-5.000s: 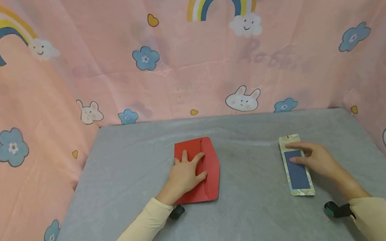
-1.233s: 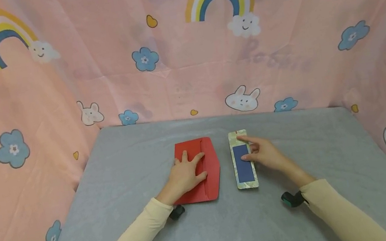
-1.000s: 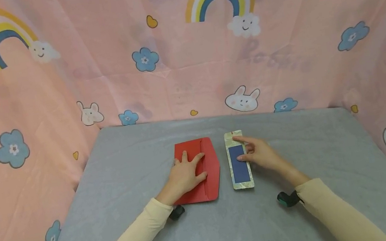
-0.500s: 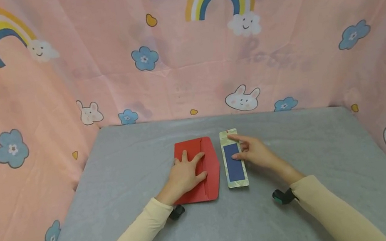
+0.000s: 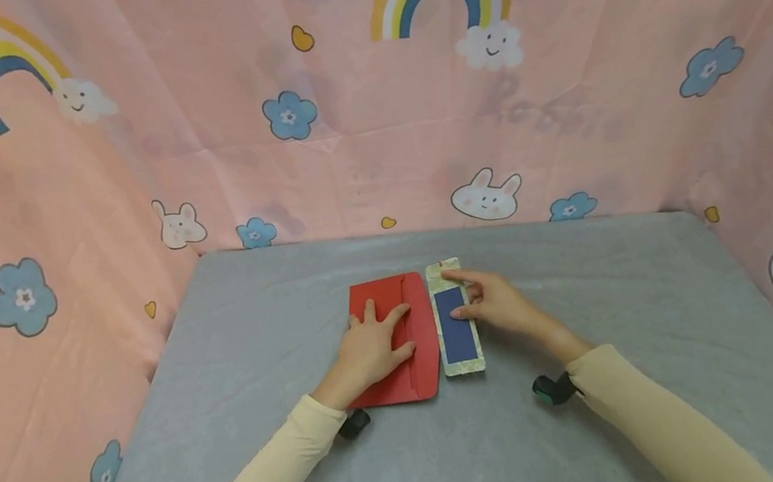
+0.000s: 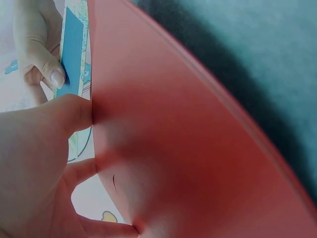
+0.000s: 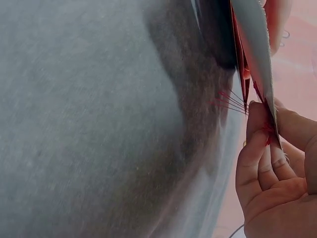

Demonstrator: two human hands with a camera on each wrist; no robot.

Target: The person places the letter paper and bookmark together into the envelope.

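A red envelope point(image 5: 426, 336) lies on the grey cloth with its flap spread out to the right. Across it rests my left hand point(image 5: 366, 354), fingers apart and fingertips pressing on the paper. Just right of the flap, my right hand point(image 5: 505, 305) pinches a bookmark point(image 5: 460, 351), pale patterned at the border with a dark blue panel. Its left edge is right at the flap in the head view. Red tassel threads point(image 7: 230, 101) hang by the fingers in the right wrist view, from beneath the bookmark. The left wrist view shows the envelope point(image 6: 168, 114) large, beside the left hand's fingertips.
A grey cloth point(image 5: 273, 292) covers the table. Pink curtains point(image 5: 372, 150) printed with rainbows, flowers and rabbits enclose it at the back and both sides. Dark wrist cameras point(image 5: 552, 389) sit under both cuffs.
From the right side of the table, my right hand has brought the bookmark leftward, up to the envelope's flap. The left hand and the envelope have stayed in place.
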